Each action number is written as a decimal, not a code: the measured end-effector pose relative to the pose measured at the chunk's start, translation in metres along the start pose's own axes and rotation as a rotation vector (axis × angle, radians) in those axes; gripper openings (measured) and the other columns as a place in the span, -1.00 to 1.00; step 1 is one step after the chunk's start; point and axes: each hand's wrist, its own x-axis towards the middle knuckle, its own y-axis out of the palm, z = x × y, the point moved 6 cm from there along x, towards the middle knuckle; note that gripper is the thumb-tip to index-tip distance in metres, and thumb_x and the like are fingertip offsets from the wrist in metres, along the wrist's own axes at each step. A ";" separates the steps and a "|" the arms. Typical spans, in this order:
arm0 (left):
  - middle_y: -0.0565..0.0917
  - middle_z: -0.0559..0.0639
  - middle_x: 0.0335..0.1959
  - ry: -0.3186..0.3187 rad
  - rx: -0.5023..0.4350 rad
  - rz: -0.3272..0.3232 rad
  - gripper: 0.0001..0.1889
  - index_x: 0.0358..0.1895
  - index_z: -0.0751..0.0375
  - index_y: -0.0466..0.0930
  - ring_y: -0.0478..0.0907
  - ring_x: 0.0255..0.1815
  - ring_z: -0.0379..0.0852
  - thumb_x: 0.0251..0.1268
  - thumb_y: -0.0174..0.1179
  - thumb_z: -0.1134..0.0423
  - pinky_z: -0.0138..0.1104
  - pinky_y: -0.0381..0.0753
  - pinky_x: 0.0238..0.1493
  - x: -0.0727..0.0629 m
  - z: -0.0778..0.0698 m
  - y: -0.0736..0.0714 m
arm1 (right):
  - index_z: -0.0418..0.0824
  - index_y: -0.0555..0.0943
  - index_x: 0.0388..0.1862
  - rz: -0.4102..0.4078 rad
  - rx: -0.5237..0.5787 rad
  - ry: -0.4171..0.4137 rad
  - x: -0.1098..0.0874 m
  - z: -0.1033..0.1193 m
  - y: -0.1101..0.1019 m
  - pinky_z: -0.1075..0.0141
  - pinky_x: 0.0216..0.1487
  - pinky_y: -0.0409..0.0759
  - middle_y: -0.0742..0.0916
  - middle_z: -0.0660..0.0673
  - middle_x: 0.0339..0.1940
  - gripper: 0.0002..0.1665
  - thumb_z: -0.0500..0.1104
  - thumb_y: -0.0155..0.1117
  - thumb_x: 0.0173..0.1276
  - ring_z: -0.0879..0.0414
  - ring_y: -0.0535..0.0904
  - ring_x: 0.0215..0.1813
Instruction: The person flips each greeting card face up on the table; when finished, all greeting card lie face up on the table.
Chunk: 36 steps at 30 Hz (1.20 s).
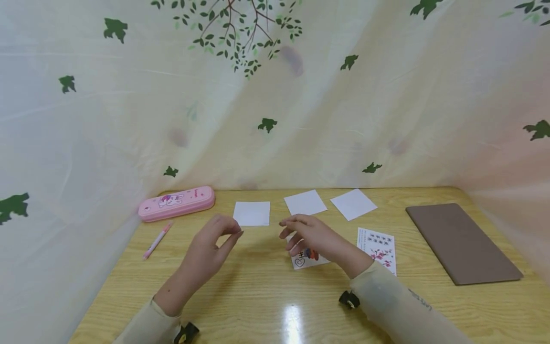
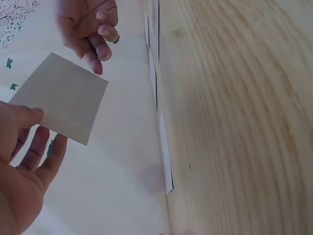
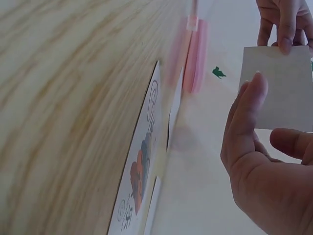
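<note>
The left hand [image 1: 209, 247] pinches a plain-faced, square, greyish-white card [image 2: 63, 95]. The right hand [image 1: 317, 236], fingers loosely parted, holds nothing.

Held card [image 2: 63, 100]: in left fingers [image 2: 53, 159], above bench [image 1: 240, 306].
Pencil case [image 1: 176, 204]: behind-left of left fingers.
Pen [image 1: 157, 241]: left of left fingers.
Rear cards [image 1: 305, 202]: row behind the fingers.
Near card [image 1: 310, 260]: on bench, below right fingers [image 1: 296, 221].
Side card [image 1: 378, 246]: right of right fingers.
Folder [image 1: 464, 244]: far right of right fingers.

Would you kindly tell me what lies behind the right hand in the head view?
An illustrated card partly shows, with a heart outline and colored artwork; the right hand hides most of its upper part.
</note>
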 end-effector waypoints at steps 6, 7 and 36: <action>0.70 -0.12 -0.09 0.147 0.039 -0.032 -0.68 -0.12 0.10 0.68 0.67 -0.02 -0.17 0.21 0.47 0.57 -0.40 0.72 0.06 -0.001 -0.005 0.000 | -0.29 0.41 0.53 0.032 0.109 -0.002 -0.001 0.002 0.000 0.27 -0.09 0.81 0.68 -0.36 0.27 -0.43 0.04 -0.15 0.81 0.10 0.74 -0.18; 0.70 -0.12 -0.08 0.167 0.042 -0.030 -0.68 -0.12 0.09 0.69 0.66 -0.01 -0.17 0.19 0.48 0.57 -0.40 0.71 0.06 -0.001 -0.005 0.000 | -0.29 0.41 0.53 0.026 0.126 0.001 -0.001 0.003 0.000 0.28 -0.10 0.81 0.69 -0.35 0.26 -0.43 0.04 -0.14 0.81 0.10 0.73 -0.19; 0.71 -0.12 -0.07 0.306 0.063 0.102 -0.73 -0.22 0.06 0.68 0.61 0.02 -0.13 0.18 0.45 0.53 -0.20 0.76 0.04 -0.006 -0.010 0.012 | -0.42 0.39 0.51 -0.062 0.222 0.010 0.002 0.003 -0.007 0.35 -0.18 0.77 0.68 -0.12 -0.02 -0.45 -0.12 0.04 0.72 0.15 0.59 -0.27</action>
